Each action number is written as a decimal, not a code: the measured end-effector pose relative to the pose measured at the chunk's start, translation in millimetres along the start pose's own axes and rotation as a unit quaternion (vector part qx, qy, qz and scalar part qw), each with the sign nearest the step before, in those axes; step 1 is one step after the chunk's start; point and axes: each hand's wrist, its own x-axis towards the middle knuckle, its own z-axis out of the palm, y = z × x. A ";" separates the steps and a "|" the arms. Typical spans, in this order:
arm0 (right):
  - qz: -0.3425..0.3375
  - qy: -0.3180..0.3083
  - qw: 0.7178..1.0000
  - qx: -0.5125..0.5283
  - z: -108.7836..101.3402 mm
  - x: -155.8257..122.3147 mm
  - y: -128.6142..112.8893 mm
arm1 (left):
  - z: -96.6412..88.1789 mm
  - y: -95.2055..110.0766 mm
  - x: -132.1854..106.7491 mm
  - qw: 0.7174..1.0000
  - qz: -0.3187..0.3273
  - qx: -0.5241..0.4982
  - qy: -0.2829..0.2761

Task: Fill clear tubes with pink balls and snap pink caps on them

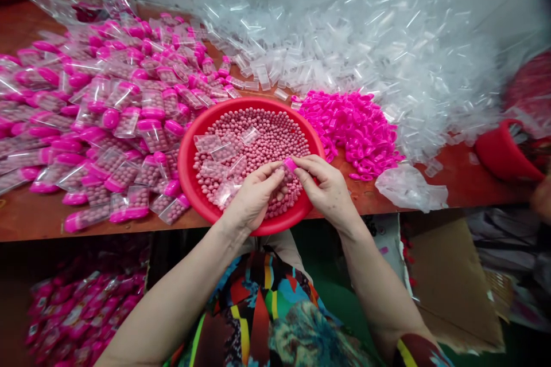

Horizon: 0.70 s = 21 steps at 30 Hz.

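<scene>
Against right hand (329, 189), half-hidden pink cap (290, 164)

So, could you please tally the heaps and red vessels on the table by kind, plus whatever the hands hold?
Heap of filled pink-capped tubes: 1
Heap of empty clear tubes: 1
Heap of pink caps: 1
Red bowl of beads: 1
Red container: 1
Single pink cap, pinched between left hand and right hand: 1
Total: 6
</scene>
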 end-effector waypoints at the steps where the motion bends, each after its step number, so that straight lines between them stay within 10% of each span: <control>1: -0.006 -0.001 1.000 -0.010 0.8 -0.9 0.9 | 0.1 -0.4 -0.2 1.000 0.002 -0.003 0.002; 21: -0.039 0.033 0.998 -0.046 2.2 -11.7 -7.7 | 4.2 2.4 -3.5 1.000 -0.005 -0.022 -0.011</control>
